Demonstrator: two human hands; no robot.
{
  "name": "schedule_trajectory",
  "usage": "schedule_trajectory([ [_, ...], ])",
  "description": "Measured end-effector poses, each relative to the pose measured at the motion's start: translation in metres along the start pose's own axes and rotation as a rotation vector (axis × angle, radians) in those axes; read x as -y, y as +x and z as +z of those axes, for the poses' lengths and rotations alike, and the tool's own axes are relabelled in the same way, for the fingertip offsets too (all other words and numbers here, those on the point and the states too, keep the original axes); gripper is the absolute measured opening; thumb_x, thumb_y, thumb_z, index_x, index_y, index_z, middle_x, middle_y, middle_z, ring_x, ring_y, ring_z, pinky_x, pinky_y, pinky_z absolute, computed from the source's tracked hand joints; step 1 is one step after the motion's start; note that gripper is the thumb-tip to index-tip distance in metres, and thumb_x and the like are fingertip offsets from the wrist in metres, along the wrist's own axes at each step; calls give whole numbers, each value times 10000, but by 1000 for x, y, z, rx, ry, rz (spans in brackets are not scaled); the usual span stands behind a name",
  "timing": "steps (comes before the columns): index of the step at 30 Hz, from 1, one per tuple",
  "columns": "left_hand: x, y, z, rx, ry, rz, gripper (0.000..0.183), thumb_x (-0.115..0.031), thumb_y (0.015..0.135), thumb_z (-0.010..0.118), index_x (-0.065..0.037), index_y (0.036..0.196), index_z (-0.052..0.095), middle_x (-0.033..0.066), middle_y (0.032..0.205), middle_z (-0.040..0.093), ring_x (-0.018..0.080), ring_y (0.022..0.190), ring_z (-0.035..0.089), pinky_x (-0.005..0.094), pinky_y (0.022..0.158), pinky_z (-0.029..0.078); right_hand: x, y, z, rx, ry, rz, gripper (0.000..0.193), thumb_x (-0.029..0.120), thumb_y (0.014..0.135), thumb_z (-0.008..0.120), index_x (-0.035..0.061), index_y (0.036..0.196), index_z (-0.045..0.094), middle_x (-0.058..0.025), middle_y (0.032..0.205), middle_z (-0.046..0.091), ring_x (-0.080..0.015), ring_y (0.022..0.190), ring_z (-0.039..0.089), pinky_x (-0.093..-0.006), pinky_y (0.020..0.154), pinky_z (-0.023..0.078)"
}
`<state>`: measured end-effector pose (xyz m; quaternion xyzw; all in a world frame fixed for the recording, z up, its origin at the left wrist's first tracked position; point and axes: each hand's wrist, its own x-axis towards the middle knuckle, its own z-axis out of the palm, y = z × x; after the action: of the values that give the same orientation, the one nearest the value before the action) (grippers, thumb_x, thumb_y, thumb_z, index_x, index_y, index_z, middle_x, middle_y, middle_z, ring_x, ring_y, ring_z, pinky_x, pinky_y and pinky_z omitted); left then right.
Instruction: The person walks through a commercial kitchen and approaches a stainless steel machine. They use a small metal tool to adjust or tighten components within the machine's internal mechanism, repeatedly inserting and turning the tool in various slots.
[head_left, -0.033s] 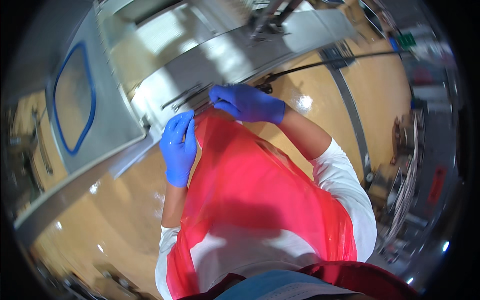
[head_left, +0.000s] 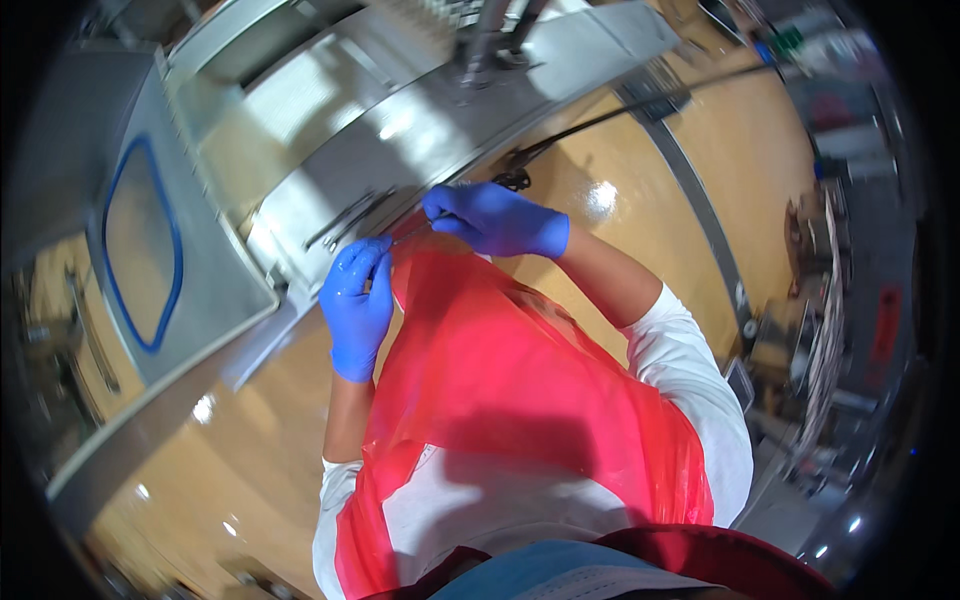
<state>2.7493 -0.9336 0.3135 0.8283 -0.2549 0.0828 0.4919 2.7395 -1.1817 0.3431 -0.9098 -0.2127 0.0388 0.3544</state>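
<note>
Both my hands wear blue gloves and are close together in front of the red plastic apron [head_left: 520,370]. The fingers of my left hand [head_left: 358,305] are pinched at one end of a thin, dark, rod-like piece [head_left: 411,233]. My right hand [head_left: 500,222] is closed around its other end, thumb toward the left hand. The gloved fingers cover both ends, so its exact kind cannot be made out. Just beyond the left fingertips, slim dark metal tools [head_left: 350,215] lie on the steel ledge [head_left: 290,215] of a machine.
A steel panel [head_left: 215,290] with a blue-rimmed opening [head_left: 178,255] stands at the left. Metal posts [head_left: 485,50] rise from the machine at the top. A dark bar [head_left: 600,115] runs toward the upper right over the tan floor [head_left: 590,280], where a drain strip [head_left: 695,190] crosses.
The surroundings have shifted and turned slightly in the picture, with the left panel lower. My hands keep almost the same hold, slightly lower, and the thin piece between them shows more clearly.
</note>
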Motion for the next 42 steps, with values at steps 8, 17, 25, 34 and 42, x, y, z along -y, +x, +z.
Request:
schedule_trajectory([
  [8, -51, 53, 123, 457, 14, 416, 270, -2, 873, 653, -57, 1135, 692, 153, 1000, 666, 310, 919, 674, 365, 770, 542, -52, -155, -33, -334, 147, 278, 164, 156, 968, 557, 24, 1064, 535, -185, 898, 605, -383, 843, 614, -437, 751, 490],
  [17, -202, 63, 350, 657, -94, 501, 322, -144, 858, 747, -42, 1148, 652, 127, 843, 655, 271, 653, 647, 363, 576, 508, -163, -350, -83, -714, 98, 297, 199, 175, 957, 585, 38, 1080, 661, -167, 892, 656, -359, 829, 643, -427, 747, 516],
  [25, -297, 79, 462, 857, -348, -179, 186, -114, 861, 705, -10, 1014, 701, 112, 930, 628, 216, 779, 628, 276, 708, 500, -239, -445, -170, -835, 250, 392, 169, 196, 943, 631, 66, 1022, 706, -133, 842, 657, -310, 750, 641, -392, 671, 513],
  [34, -316, 182, 514, 545, -98, 141, 316, 13, 725, 594, -31, 1021, 693, 157, 1154, 564, 301, 1100, 591, 373, 926, 494, -339, -394, -281, -853, 127, 198, 143, 203, 917, 672, 102, 1007, 718, -96, 781, 631, -278, 720, 630, -380, 635, 499],
  [42, -253, 257, 560, 232, -48, 154, 373, 118, 717, 501, -19, 1010, 688, 133, 1085, 615, 246, 1013, 621, 343, 862, 504, -410, -318, -371, -575, -52, 160, 192, 297, 934, 623, 122, 941, 701, -104, 759, 612, -300, 747, 640, -416, 660, 507],
])
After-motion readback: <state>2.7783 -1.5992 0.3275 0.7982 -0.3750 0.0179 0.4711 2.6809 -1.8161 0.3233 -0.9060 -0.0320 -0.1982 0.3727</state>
